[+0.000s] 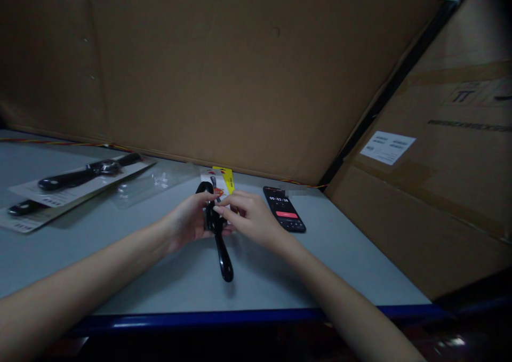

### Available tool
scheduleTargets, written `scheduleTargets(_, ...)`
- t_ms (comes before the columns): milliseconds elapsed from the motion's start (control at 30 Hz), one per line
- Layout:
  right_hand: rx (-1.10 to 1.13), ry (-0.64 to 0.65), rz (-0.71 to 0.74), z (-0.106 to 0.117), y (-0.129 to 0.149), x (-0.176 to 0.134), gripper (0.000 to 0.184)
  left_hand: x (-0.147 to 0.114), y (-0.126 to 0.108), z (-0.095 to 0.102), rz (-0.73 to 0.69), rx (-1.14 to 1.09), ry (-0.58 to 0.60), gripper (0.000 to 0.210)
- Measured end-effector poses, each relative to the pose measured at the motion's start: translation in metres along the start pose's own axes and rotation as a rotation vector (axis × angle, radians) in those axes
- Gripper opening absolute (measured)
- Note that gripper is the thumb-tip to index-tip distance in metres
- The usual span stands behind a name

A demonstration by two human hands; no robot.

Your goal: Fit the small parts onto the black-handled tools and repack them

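Observation:
Close to the middle of the table, my left hand (191,219) is closed around the middle of a black tool with a long, glossy handle (224,258). The handle hangs down toward the table's front edge, and the tool's dark upper end rises above my thumb. My right hand (250,217) meets it from the other side, with thumb and fingers pinched together at the tool's middle. What exactly those fingertips grip is hidden. Just behind the hands is a printed card (224,178) with a yellow edge, partly covered by them.
On the left lie two carded packages (64,194) with black-handled tools, overlapping. An empty clear plastic blister (154,183) is beside them. A phone (285,210) showing a timer lies to the right. Cardboard (240,74) walls the back, and a large carton (432,191) stands at right.

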State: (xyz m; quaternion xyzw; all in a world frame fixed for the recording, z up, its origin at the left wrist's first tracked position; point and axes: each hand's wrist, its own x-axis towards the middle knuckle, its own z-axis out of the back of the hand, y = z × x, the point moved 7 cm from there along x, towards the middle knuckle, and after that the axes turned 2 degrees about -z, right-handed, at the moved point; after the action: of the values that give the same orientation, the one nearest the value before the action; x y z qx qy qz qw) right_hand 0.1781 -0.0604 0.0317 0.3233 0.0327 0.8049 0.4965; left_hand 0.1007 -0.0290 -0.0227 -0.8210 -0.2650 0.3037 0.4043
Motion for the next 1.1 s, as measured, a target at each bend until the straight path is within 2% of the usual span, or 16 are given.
scheduleTargets(200, -0.041, -0.015, -0.066, 0.0042, -0.0089, 0.0009, 0.031, -0.0024, -0.0012, -0.0016, 0.018, -0.003, -0.017, 0.022)
scheduleTargets(367, 0.089, 0.038, -0.030, -0.0001, -0.0066, 0.0007, 0.039, -0.0013, -0.0011, -0.0002, 0.006, -0.007, 0.001, 0.022)
scheduleTargets(500, 0.103, 0.088, -0.001, -0.0030, -0.0010, 0.0010, 0.039, 0.0011, 0.0007, 0.0024, 0.001, -0.003, 0.011, 0.030)
scheduleTargets(867, -0.086, 0.022, -0.049, 0.0045, -0.0014, 0.0006, 0.032, -0.0054, -0.0035, -0.0032, 0.009, 0.009, -0.028, 0.031)
scheduleTargets(1100, 0.021, 0.080, -0.063, -0.0004, -0.0029, 0.0002, 0.038, -0.0056, -0.0040, -0.0026, 0.007, 0.011, -0.049, 0.027)
